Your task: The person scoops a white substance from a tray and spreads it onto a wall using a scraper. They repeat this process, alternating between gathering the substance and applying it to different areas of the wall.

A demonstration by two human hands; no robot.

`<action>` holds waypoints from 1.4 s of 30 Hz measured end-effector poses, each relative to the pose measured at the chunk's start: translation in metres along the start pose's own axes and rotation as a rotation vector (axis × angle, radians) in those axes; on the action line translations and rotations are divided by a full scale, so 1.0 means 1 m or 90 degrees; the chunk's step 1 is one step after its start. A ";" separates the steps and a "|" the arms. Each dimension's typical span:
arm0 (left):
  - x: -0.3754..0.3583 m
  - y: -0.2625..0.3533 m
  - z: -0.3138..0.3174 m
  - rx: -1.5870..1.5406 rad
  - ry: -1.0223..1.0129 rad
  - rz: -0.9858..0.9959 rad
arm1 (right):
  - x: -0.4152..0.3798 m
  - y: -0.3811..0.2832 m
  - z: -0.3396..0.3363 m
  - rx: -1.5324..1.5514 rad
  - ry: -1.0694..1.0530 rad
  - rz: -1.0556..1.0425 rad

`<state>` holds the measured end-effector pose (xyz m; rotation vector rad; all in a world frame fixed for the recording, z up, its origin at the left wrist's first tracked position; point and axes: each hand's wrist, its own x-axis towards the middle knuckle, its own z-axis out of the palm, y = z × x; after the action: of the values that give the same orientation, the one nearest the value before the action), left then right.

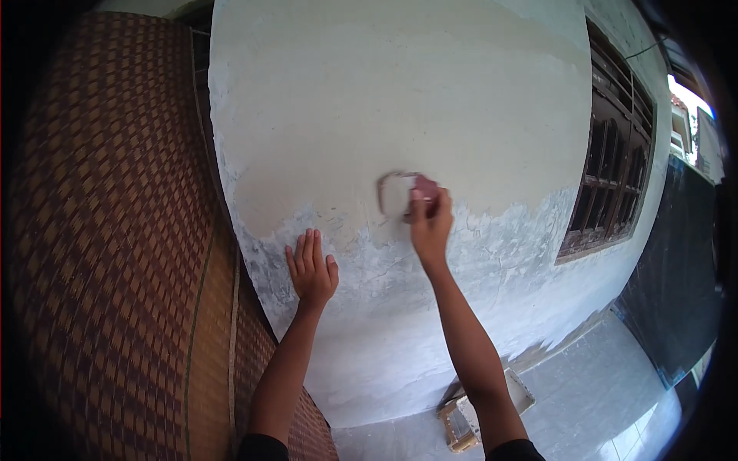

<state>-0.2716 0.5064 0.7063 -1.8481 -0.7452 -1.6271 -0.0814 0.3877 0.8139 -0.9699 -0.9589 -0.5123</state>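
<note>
My right hand (pixel 432 223) is closed on a reddish-brown piece of sandpaper (pixel 424 187) at the middle of the wall (pixel 400 92). A thin dark curved edge loops out to the left of the fingers, and it looks like part of the same sheet. The hand is where the beige upper coat meets the rough, patchy grey-white lower part. Lower and to the left, my left hand (pixel 311 269) lies flat against the grey patch with its fingers stretched out, holding nothing.
A woven brown screen (pixel 115 154) stands close along the left. To the right, a dark wooden window (pixel 615 146) with bars is set in the wall. Behind my right forearm, a dirty white box-like container (pixel 519 390) sits on the grey floor (pixel 569 392). A dark panel (pixel 669 269) leans at far right.
</note>
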 end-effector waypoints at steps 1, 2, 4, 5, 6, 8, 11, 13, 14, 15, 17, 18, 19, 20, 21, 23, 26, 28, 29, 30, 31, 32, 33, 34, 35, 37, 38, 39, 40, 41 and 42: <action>0.000 0.000 0.000 0.001 0.002 0.004 | -0.001 -0.001 -0.001 -0.055 0.000 -0.017; 0.000 0.000 0.000 0.000 0.000 0.006 | 0.000 -0.001 -0.001 -0.110 0.001 -0.036; 0.000 0.000 -0.001 -0.006 -0.001 0.004 | 0.016 0.002 -0.018 -0.042 0.110 0.133; 0.001 0.000 0.000 -0.005 0.002 0.003 | 0.019 0.004 -0.022 0.055 0.198 0.141; 0.001 0.001 0.001 -0.006 0.005 0.001 | 0.020 -0.016 -0.025 0.134 0.225 0.200; -0.001 0.000 0.002 -0.008 0.005 0.001 | 0.012 -0.008 -0.013 0.170 0.099 0.142; -0.001 0.000 0.001 -0.022 -0.011 0.015 | 0.000 -0.005 -0.003 -0.057 -0.017 0.023; -0.001 0.000 0.000 -0.023 -0.018 0.014 | 0.013 -0.001 -0.015 -0.031 0.070 0.111; -0.001 -0.001 0.000 -0.022 -0.016 0.012 | 0.021 0.000 -0.025 0.061 0.145 0.198; -0.001 0.000 0.001 -0.022 -0.010 0.012 | 0.024 -0.002 -0.030 0.118 0.223 0.166; 0.001 0.001 0.003 -0.024 -0.002 0.012 | 0.022 -0.005 -0.029 0.122 0.184 0.178; 0.000 0.001 0.003 -0.016 0.002 0.005 | 0.015 -0.001 -0.022 0.130 0.116 0.169; -0.001 0.001 0.003 -0.009 0.005 -0.002 | 0.007 -0.001 -0.012 0.090 0.040 0.100; -0.002 0.001 0.003 -0.011 0.002 -0.002 | -0.001 -0.001 -0.009 -0.022 -0.032 0.024; -0.002 0.000 0.003 -0.011 -0.001 -0.001 | 0.000 0.004 -0.010 -0.047 -0.008 0.037; -0.001 -0.001 0.004 -0.011 -0.001 0.004 | 0.016 0.021 -0.019 -0.014 0.109 0.149; -0.001 0.001 0.005 -0.010 0.002 -0.006 | 0.028 0.002 -0.038 0.195 0.263 0.219; -0.002 0.001 0.006 -0.010 0.004 -0.002 | 0.022 0.003 -0.024 0.167 0.121 0.165; -0.002 0.000 0.006 -0.012 0.004 -0.002 | 0.011 -0.003 -0.011 0.114 0.022 0.141; -0.002 -0.001 0.005 -0.020 -0.002 0.009 | 0.004 -0.014 -0.004 0.060 -0.076 0.117; -0.002 -0.001 0.004 -0.028 -0.008 0.021 | 0.006 -0.009 -0.005 0.058 -0.074 0.117; -0.002 0.000 0.004 -0.030 -0.009 0.023 | 0.011 0.000 -0.002 -0.013 -0.046 0.087; -0.002 0.001 0.004 -0.029 -0.011 0.022 | 0.016 0.005 0.001 -0.084 -0.019 0.057; -0.002 -0.001 0.003 -0.026 -0.011 0.021 | 0.028 0.004 -0.007 0.010 0.090 0.149; -0.002 -0.001 0.003 -0.024 -0.010 0.021 | 0.042 0.025 -0.018 0.059 0.194 0.163; -0.001 0.000 0.004 -0.021 -0.003 0.015 | 0.052 0.018 -0.030 0.122 0.313 0.188; -0.001 0.000 0.004 -0.021 -0.002 0.013 | 0.051 0.015 -0.034 0.162 0.326 0.176; -0.002 0.000 0.004 -0.019 -0.007 0.012 | 0.045 0.015 -0.031 0.155 0.197 0.181; -0.001 0.001 0.004 -0.018 -0.011 0.012 | 0.037 0.015 -0.022 0.147 0.070 0.185; -0.001 0.001 0.004 -0.022 -0.013 0.013 | 0.027 0.015 -0.010 0.097 -0.021 0.124; -0.001 -0.001 0.003 -0.024 -0.013 0.018 | 0.018 -0.010 -0.008 -0.076 -0.054 0.011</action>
<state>-0.2702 0.5091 0.7053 -1.8961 -0.6985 -1.6161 -0.0762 0.3761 0.8322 -1.1133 -1.0042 -0.5220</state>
